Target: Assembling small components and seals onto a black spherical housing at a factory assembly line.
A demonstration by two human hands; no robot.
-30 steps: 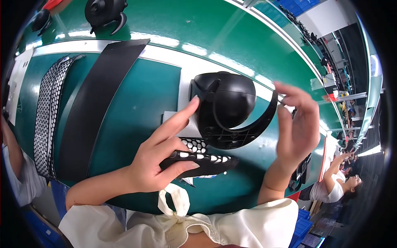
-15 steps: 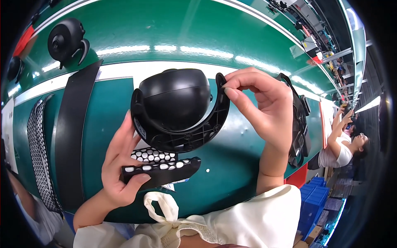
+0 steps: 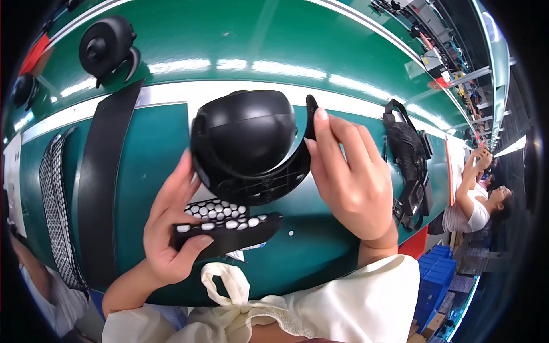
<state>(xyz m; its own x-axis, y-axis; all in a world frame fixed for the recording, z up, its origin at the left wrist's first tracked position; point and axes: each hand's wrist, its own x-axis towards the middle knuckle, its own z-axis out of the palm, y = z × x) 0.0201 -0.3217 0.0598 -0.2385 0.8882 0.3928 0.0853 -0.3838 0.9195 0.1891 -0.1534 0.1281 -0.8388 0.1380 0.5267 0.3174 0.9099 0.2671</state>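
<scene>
Pinching the right end of a curved black band point(image 3: 251, 191) between thumb and fingers, the right hand point(image 3: 354, 188) is gripping beside a rounded black shell point(image 3: 249, 134), while the left hand point(image 3: 166, 234) is clamping a folded white-dotted strip point(image 3: 234, 230) under its thumb. The band is curving around the shell's near side, over the green table point(image 3: 320, 251) in front of the person. Farther out, I'm seeing a broad black strip point(image 3: 106, 183) lying to the left and some black strapped gear point(image 3: 409, 160) sitting to the right.
</scene>
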